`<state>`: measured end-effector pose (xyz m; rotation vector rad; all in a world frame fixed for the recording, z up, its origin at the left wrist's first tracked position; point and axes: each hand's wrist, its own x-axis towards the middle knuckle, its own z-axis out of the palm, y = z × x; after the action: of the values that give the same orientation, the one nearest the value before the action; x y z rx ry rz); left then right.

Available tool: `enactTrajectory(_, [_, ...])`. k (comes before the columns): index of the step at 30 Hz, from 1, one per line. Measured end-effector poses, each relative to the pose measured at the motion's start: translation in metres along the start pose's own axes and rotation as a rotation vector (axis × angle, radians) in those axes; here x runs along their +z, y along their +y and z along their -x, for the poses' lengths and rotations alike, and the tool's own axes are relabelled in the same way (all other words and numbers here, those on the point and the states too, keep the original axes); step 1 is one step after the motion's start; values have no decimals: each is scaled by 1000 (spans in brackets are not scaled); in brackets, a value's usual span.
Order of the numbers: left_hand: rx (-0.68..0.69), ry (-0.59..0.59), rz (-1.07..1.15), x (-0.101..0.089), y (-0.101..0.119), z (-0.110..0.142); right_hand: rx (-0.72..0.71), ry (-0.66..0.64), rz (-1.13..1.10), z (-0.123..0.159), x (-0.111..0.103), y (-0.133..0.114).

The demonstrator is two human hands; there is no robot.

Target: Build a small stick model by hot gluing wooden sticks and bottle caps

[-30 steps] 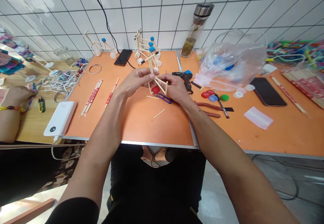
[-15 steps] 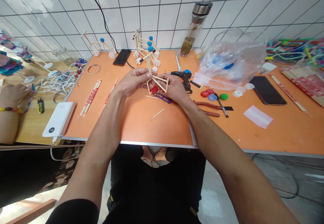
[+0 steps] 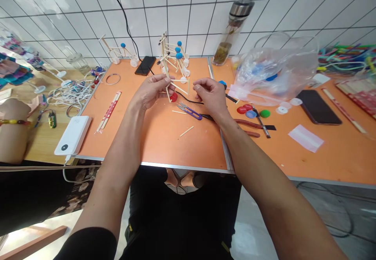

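Observation:
My left hand (image 3: 152, 91) pinches a small frame of wooden sticks (image 3: 176, 87) with a red cap (image 3: 174, 97) at its lower end, held just above the orange table (image 3: 158, 134). My right hand (image 3: 210, 95) sits to the right of the frame with its fingers curled in a pinch close to the frame's right end; what it holds, if anything, is too small to see. Small purple-handled scissors (image 3: 189, 111) lie on the table below both hands. Two loose stick pieces (image 3: 187, 131) lie nearby.
Finished stick models with blue caps (image 3: 175, 58) stand by the tiled wall. A glue gun (image 3: 223, 83), red pliers (image 3: 246, 123), coloured caps (image 3: 252, 112), a plastic bag (image 3: 273, 72), two phones (image 3: 319, 111) and a power bank (image 3: 73, 134) lie around. Another person's arm (image 3: 13, 130) rests at the left.
The stick frame rose and shifted left with my left hand. My right hand came off the frame's lower part and moved up to its right end. The view shifted slightly.

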<state>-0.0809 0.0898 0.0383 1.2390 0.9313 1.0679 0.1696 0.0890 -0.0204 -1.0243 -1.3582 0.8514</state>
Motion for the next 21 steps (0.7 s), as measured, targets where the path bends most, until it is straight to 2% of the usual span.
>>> enactTrajectory(5, [41, 176, -76, -16, 1, -3, 0, -8, 12, 0, 0, 2])
enactTrajectory(10, [147, 292, -147, -32, -5, -8, 5, 4, -1, 0, 0, 1])
enactTrajectory(15, [156, 358, -194, -41, -7, -10, 14, 14, -21, 1, 1, 0])
enactTrajectory(21, [187, 345, -217, -44, -13, -14, 10, 6, -19, 2, 1, -2])
